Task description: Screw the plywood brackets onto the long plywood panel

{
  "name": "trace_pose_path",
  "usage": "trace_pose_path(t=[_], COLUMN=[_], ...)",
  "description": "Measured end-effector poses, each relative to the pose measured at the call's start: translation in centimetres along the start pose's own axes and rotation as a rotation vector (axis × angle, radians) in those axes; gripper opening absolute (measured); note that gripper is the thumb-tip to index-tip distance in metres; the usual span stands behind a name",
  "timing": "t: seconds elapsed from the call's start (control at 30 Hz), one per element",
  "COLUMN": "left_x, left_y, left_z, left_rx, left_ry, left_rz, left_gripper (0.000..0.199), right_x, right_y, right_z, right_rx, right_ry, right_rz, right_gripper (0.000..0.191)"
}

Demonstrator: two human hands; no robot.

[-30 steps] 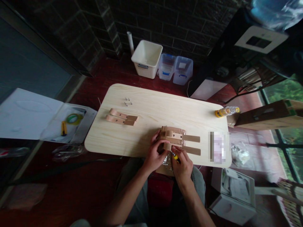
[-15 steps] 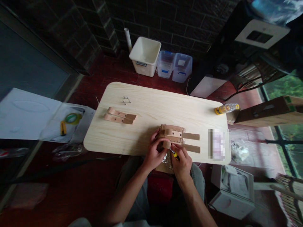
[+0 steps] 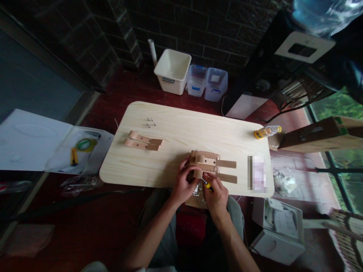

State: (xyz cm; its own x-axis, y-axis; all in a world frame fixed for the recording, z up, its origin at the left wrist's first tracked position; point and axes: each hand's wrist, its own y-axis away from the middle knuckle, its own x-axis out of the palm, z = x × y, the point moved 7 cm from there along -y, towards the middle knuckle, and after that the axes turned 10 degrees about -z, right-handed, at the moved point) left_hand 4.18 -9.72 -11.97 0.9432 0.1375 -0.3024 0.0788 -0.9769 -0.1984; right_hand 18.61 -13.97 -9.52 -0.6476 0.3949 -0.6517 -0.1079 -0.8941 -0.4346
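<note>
My left hand [image 3: 182,185] is closed on the looped end of a tan strap [image 3: 228,178] at the table's near edge. My right hand [image 3: 217,194] grips a yellow-and-black screwdriver [image 3: 209,186], its tip pointing at that looped end; the exact contact is hidden by my fingers. Just beyond lies a second tan strap [image 3: 227,164] with dark fasteners, on a brown, plastic-wrapped block [image 3: 211,155]. Another pair of looped tan straps [image 3: 143,140] rests on the left of the table. Several small metal screws [image 3: 151,122] are behind that pair.
The pale wooden table [image 3: 176,126] carries a yellow-capped clear bottle [image 3: 267,132] at its right back corner. A white open case [image 3: 82,149] stands to the left. Past the table are a cream bin [image 3: 172,71] and two clear boxes [image 3: 216,84]. A white box [image 3: 278,230] sits lower right.
The view has shifted slightly, moving the whole scene a little down and left. Both hands keep their grip on the strap and the screwdriver.
</note>
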Motion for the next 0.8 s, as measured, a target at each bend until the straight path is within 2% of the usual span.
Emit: trace_pose_path(t=[0.5, 0.8], left_x=[0.06, 0.23], left_y=[0.16, 0.19], left_z=[0.34, 0.21], left_rx=[-0.014, -0.004], left_ry=[-0.004, 0.007], left_rz=[0.005, 0.001], left_gripper=[0.029, 0.025], right_x=[0.10, -0.19], right_y=[0.17, 0.24], right_z=[-0.01, -0.21], right_rx=[0.011, 0.054], right_ry=[0.000, -0.039], right_rz=[-0.058, -0.122], right_gripper=[0.031, 0.029])
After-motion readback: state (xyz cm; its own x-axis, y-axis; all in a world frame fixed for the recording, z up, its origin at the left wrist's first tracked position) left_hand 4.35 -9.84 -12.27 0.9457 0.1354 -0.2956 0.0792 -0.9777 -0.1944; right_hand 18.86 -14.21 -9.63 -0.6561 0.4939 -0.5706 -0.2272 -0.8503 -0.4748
